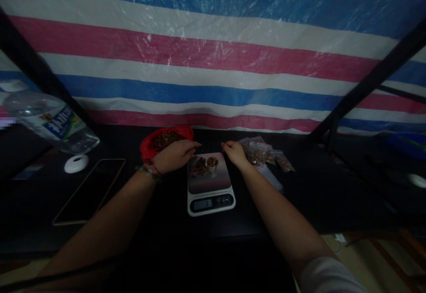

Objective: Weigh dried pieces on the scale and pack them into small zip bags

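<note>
A white kitchen scale (209,186) stands on the black table in front of me. On its plate lie a small pile of brown dried pieces (199,167) and a little cup (212,164) with similar pieces. My left hand (178,153) is beside the plate's far left corner, thumb and stretched fingers apart, holding nothing I can see. It partly covers a red bag (149,144) filled with dark brown bits (166,139). Past the plate's far right corner, my right hand (235,152) has its fingers bent together; anything between the fingertips is too small to make out.
Several small clear bags (261,153) of brown pieces lie right of my right hand, with a flat plastic bag (270,178) nearer. At left are a phone (89,193), a white oval object (76,163) and a water bottle (53,117). Striped sheeting (213,62) hangs behind.
</note>
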Action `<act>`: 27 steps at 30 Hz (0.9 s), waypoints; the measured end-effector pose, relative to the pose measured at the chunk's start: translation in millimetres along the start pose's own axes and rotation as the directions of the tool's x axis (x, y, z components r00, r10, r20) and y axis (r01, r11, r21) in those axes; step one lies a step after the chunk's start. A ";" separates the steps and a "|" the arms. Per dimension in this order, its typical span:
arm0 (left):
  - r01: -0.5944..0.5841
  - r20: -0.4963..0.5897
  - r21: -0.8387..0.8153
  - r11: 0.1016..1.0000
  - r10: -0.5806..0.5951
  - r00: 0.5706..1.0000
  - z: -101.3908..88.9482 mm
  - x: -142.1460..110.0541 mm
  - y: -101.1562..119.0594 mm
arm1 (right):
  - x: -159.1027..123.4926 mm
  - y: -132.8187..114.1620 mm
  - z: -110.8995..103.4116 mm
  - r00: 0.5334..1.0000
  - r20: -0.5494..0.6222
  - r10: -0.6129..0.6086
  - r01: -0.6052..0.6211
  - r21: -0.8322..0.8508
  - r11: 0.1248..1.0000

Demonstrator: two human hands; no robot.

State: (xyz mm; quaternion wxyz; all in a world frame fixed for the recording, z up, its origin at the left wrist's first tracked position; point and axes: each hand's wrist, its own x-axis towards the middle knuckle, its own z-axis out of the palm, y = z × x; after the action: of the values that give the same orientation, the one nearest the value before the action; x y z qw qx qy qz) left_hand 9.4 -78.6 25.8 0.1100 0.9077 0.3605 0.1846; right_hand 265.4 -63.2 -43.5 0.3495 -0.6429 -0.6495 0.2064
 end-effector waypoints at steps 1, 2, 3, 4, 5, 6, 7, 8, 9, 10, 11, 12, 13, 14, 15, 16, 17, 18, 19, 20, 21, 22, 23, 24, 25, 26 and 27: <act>0.031 -0.013 0.024 0.999 -0.031 0.999 3.1 1.2 -3.1 | 0.1 0.1 -0.1 1.000 0.002 -0.001 0.001 0.003 1.000; 0.059 -0.016 0.042 0.997 -0.058 0.998 6.1 3.1 -5.9 | 0.1 0.2 -0.2 1.000 0.004 0.002 -0.002 0.005 1.000; 0.073 -0.006 0.054 0.996 -0.073 0.997 8.8 5.6 -8.4 | 0.0 0.1 -0.3 1.000 0.005 0.009 -0.009 0.007 1.000; 0.075 0.012 0.063 0.995 -0.075 0.997 11.0 8.9 -10.8 | -0.1 0.0 -0.4 1.000 0.007 0.017 -0.017 0.009 1.000; 0.066 0.034 0.071 0.995 -0.069 0.997 12.8 13.1 -13.2 | -0.2 0.0 -0.5 1.000 0.007 0.023 -0.023 0.012 1.000; 0.052 0.057 0.079 0.996 -0.056 0.997 14.1 18.0 -15.7 | -0.3 0.0 -0.4 1.000 0.007 0.028 -0.028 0.015 0.999; 0.032 0.084 0.086 0.996 -0.039 0.996 15.4 23.7 -18.4 | -0.2 0.1 -0.3 1.000 0.008 0.028 -0.028 0.017 0.999; 0.014 0.113 0.094 0.996 -0.024 0.993 16.7 30.0 -21.2 | -0.1 0.4 0.0 1.000 0.007 0.026 -0.026 0.018 1.000; 0.000 0.146 0.102 0.995 -0.015 0.989 18.3 36.7 -24.1 | 0.1 0.8 0.4 1.000 0.004 0.022 -0.022 0.018 1.000; -0.010 0.187 0.112 0.994 -0.011 0.982 20.4 43.6 -26.7 | 0.3 1.2 0.9 1.000 0.001 0.018 -0.018 0.018 1.000; -0.017 0.225 0.126 0.992 -0.012 0.974 22.8 50.6 -29.0 | 0.5 1.6 1.4 1.000 -0.002 0.017 -0.017 0.020 1.000; -0.023 0.262 0.142 0.990 -0.015 0.965 25.5 57.5 -30.9 | 0.7 1.9 1.8 1.000 -0.003 0.018 -0.018 0.023 1.000; -0.026 0.294 0.158 0.987 -0.022 0.956 28.2 63.9 -32.3 | 0.7 2.0 2.1 1.000 -0.004 0.019 -0.019 0.027 0.999; -0.025 0.317 0.173 0.985 -0.032 0.948 30.5 69.7 -33.1 | 0.7 2.0 2.2 1.000 -0.003 0.021 -0.021 0.030 0.999; -0.022 0.334 0.184 0.983 -0.042 0.942 32.1 74.4 -33.5 | 0.5 1.8 2.1 1.000 0.000 0.022 -0.022 0.033 0.999; -0.014 0.341 0.191 0.982 -0.053 0.938 32.6 77.7 -33.5 | 0.4 1.5 2.0 1.000 0.001 0.020 -0.020 0.034 0.999; -0.004 0.344 0.197 0.980 -0.066 0.937 31.5 79.3 -33.2 | 0.4 1.2 1.7 1.000 0.001 0.016 -0.016 0.032 0.999; 0.006 0.337 0.198 0.980 -0.073 0.939 28.9 78.8 -32.5 | 0.4 0.9 1.4 1.000 0.002 0.010 -0.010 0.029 1.000; 0.015 0.317 0.188 0.982 -0.075 0.945 24.7 76.3 -31.5 | 0.5 0.7 1.2 1.000 0.003 0.005 -0.005 0.027 1.000; 0.024 0.295 0.173 0.985 -0.075 0.953 19.4 71.6 -30.1 | 0.7 0.7 1.1 1.000 0.006 0.001 -0.001 0.023 1.000; 0.031 0.254 0.135 0.990 -0.064 0.965 13.3 65.2 -28.4 | 1.0 0.8 1.1 1.000 0.010 -0.003 0.003 0.018 1.000; 0.045 0.205 0.085 0.995 -0.061 0.977 7.1 57.4 -26.3 | 1.3 0.9 1.2 1.000 0.015 -0.004 0.004 0.012 1.000; 0.056 0.187 0.044 0.997 -0.063 0.980 1.4 49.0 -23.8 | 1.6 1.0 1.3 1.000 0.019 -0.001 0.001 0.008 1.000; 0.065 0.190 0.025 0.998 -0.069 0.979 -3.3 40.6 -20.8 | 1.7 1.1 1.4 1.000 0.020 0.001 -0.001 0.006 1.000; 0.067 0.204 0.031 0.997 -0.072 0.976 -6.5 32.7 -17.6 | 1.8 1.2 1.5 1.000 0.019 0.001 -0.001 0.006 1.000; 0.063 0.220 0.040 0.997 -0.070 0.973 -8.2 25.9 -14.2 | 1.7 1.1 1.4 1.000 0.017 -0.002 0.001 0.008 1.000; 0.058 0.235 0.054 0.997 -0.070 0.969 -8.6 20.3 -10.8 | 1.5 0.9 1.2 1.000 0.013 -0.006 0.006 0.009 1.000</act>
State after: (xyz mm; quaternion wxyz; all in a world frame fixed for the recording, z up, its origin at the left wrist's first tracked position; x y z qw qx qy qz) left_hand 12.9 -56.2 35.3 0.1369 0.9134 0.3781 0.0629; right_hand 265.3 -61.5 -44.7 0.3488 -0.6380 -0.6528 0.2125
